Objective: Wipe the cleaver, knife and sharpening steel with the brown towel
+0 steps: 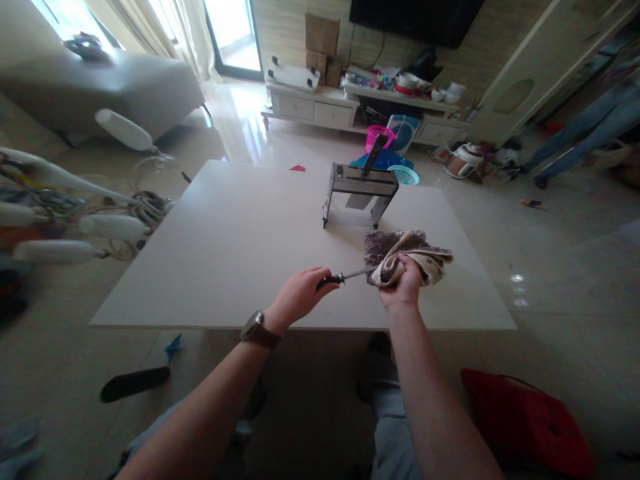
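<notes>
My left hand point(303, 293), with a watch on its wrist, is closed around the black handle of a honing steel point(356, 273). Its thin grey rod runs right into a brown and cream cloth point(385, 247), which hides the tip. Bunched in my right hand point(406, 283), the cloth is wrapped around the rod's end, above the front right of the white table point(225, 247). Behind the cloth stands a metal-framed knife stand point(350, 175), with a black handle sticking up from its top and a broad grey blade below.
Left of the table are white padded rods with cables point(145, 203). A red bag point(525, 420) lies on the floor at the right. Beyond the table are a pink basket point(377, 138), a turquoise basket point(406, 175) and a white cabinet point(310, 110). A person's legs point(575, 137) show far right.
</notes>
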Motion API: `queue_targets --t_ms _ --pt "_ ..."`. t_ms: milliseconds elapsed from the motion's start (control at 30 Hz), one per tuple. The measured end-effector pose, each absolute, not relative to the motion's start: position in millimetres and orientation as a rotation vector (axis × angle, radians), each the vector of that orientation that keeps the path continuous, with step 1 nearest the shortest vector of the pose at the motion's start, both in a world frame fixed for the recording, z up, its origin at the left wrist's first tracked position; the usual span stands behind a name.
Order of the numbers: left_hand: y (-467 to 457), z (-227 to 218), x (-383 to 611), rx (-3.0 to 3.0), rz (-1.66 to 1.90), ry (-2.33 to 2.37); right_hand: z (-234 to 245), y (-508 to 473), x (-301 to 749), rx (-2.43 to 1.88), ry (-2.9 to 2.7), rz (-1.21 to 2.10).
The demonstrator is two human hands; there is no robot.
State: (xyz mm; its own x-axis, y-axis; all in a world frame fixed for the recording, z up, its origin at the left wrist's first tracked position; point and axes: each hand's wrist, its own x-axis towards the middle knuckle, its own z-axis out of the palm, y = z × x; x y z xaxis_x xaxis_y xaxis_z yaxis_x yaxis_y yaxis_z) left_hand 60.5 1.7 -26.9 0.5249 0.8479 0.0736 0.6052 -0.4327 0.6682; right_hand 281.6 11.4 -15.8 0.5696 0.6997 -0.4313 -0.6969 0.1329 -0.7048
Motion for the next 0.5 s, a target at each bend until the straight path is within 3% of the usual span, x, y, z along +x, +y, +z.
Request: queue_targets --t_ms 267,500 --pt "6.3 -18.7 49.9 2.144 0.474 1.325 -6.7 10.3 289.6 -0.916 -0.007 0.834" --pt "0.7 -20.4 51.7 1.961 0.597 1.354 0.4 7.5 279.7 -0.875 -0.150 0.960"
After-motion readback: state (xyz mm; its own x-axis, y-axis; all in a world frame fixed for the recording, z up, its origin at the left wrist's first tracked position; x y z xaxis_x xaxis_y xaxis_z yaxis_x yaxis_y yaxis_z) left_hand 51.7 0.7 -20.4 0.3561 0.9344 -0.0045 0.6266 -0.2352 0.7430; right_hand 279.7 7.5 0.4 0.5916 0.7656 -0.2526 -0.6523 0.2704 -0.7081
